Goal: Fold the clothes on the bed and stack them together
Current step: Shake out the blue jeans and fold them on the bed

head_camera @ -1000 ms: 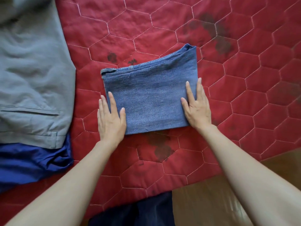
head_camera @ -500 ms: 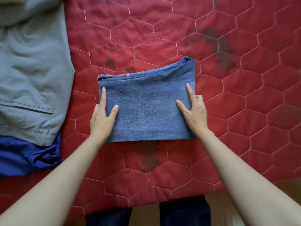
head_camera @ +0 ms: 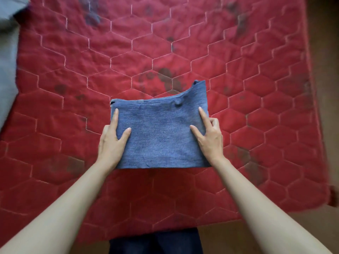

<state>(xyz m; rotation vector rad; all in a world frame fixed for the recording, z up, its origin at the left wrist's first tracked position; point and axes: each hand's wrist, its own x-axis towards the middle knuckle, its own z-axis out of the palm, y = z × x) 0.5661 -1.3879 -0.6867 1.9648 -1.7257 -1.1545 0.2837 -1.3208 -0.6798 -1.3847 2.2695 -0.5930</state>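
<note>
Grey garment (head_camera: pixel 8 66): at the far left edge we see a strip of grey cloth lying on the bed, blurred and cut off by the frame; we cannot tell whether it is folded.

Left hand (head_camera: pixel 111 142): it grips the left side of the folded jeans, forefinger and thumb laid straight on top, the other fingers out of sight, probably tucked under the edge.

Folded jeans (head_camera: pixel 161 132): the task's thing, a compact blue denim rectangle, sits at mid-bed just in front of us, held between both hands; the waistband runs along the far edge and one far-right corner stands a little proud of the rest.

Right hand (head_camera: pixel 209 138): it mirrors the other, forefinger and thumb spread on the top face while the remaining fingers curl round the right edge, so the bundle is pinched from both sides.

Bed (head_camera: pixel 266 99): a red quilted cover with hexagon stitching and several dark stains; its right border and a strip of wooden floor (head_camera: pixel 322 52) show beyond.

Step in hand: we judge the folding of this piece finished and the bundle being taken up for stacking.

Next move: we would keep both grips even and level so the layers do not slide apart, then carry the bundle to wherever the pile is meant to stand and set it down square.
</note>
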